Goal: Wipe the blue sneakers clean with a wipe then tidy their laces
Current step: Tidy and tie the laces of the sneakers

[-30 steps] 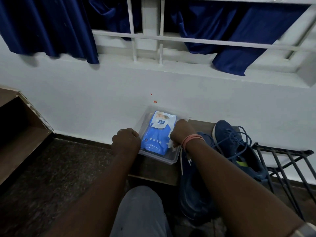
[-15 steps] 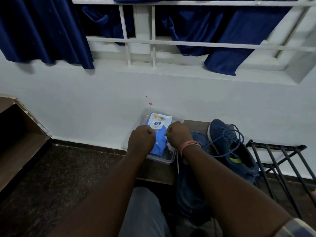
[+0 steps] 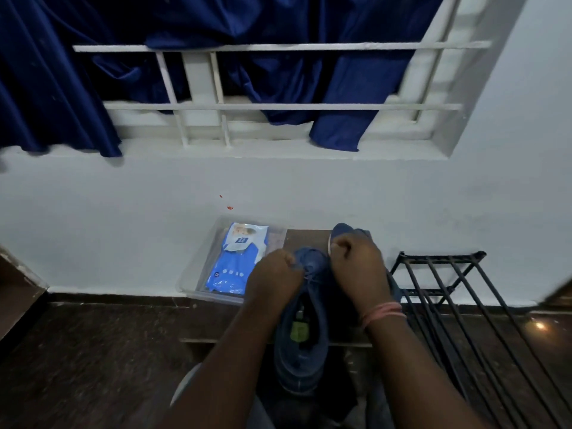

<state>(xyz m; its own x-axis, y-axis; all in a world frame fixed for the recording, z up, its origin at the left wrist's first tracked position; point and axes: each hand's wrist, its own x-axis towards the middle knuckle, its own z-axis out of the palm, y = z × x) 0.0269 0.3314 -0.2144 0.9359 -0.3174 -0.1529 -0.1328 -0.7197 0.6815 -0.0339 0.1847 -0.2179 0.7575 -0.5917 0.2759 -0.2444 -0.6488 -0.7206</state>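
both hands are curled over the near blue sneaker (image 3: 301, 345), which lies lengthwise on the low wooden bench (image 3: 305, 235) with its heel toward the person and its opening, showing a green insole tag, facing up. the left hand (image 3: 275, 275) sits at the left side of the sneaker's lace area with fingers bunched, pinching what looks like a blue lace (image 3: 305, 270); the right hand (image 3: 360, 267) is fisted at the right side of the same lace area, fingers closed tight, though what they hold is hidden by the knuckles. a pink band (image 3: 383, 312) circles the right wrist. the second blue sneaker (image 3: 343, 230) is mostly hidden behind the right hand, only its toe showing beyond the near sneaker, close to the wall (image 3: 123, 227). left of the near sneaker, on the bench's left end, a clear plastic tray (image 3: 198, 286) holds a blue and white pack of wipes (image 3: 236, 263) lying flat. right of the near sneaker stands a black metal rack (image 3: 439, 274) with bare bars. beyond the near sneaker the wall bears two small red marks (image 3: 229, 207), and above them a white window grille (image 3: 278, 106) is draped with dark blue curtains (image 3: 55, 88). no loose wipe can be seen in either hand.
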